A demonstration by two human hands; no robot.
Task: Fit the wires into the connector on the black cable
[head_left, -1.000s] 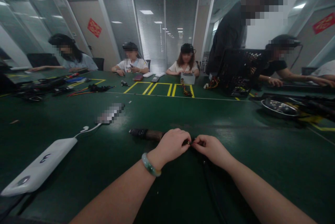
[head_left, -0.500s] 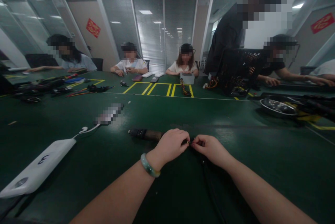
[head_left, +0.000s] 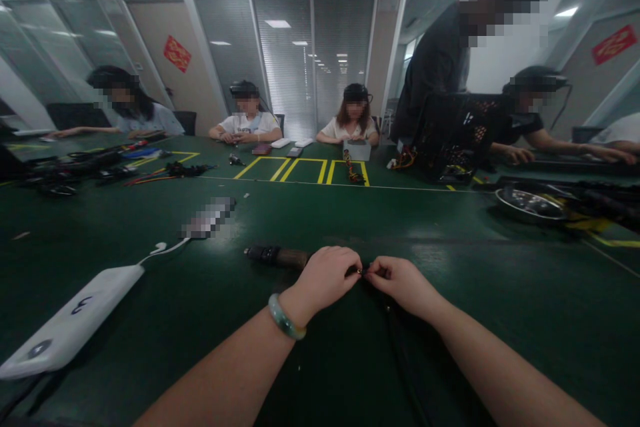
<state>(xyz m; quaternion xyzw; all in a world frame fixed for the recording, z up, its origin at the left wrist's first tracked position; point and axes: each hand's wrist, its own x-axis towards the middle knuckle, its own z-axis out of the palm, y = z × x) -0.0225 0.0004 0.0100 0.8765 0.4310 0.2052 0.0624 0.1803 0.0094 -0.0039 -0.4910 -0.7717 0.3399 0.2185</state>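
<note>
My left hand (head_left: 330, 270), with a green bangle at the wrist, is closed in a pinch at the centre of the green table (head_left: 310, 214). Opposite it, my right hand (head_left: 403, 284) pinches too, fingertips almost meeting the left ones. A tiny glint shows between them; what each holds is too small to make out. Behind the left hand lies a dark cylindrical power screwdriver (head_left: 280, 256), its tip pointing left and its rear end hidden. A black cable-like strip (head_left: 403, 354) runs from below the right hand towards me.
To the left lie a white power bank (head_left: 75, 320) and a phone (head_left: 209, 217) joined by a white cable. A metal bowl (head_left: 531, 204) stands right, near a black computer case (head_left: 445, 137). Cables (head_left: 65, 167) are heaped far left. Several people sit or stand around the table.
My hands keep almost the same pinch and place. Across the table, one seated person's hands have come lower and closer together; the standing person has shifted slightly.
</note>
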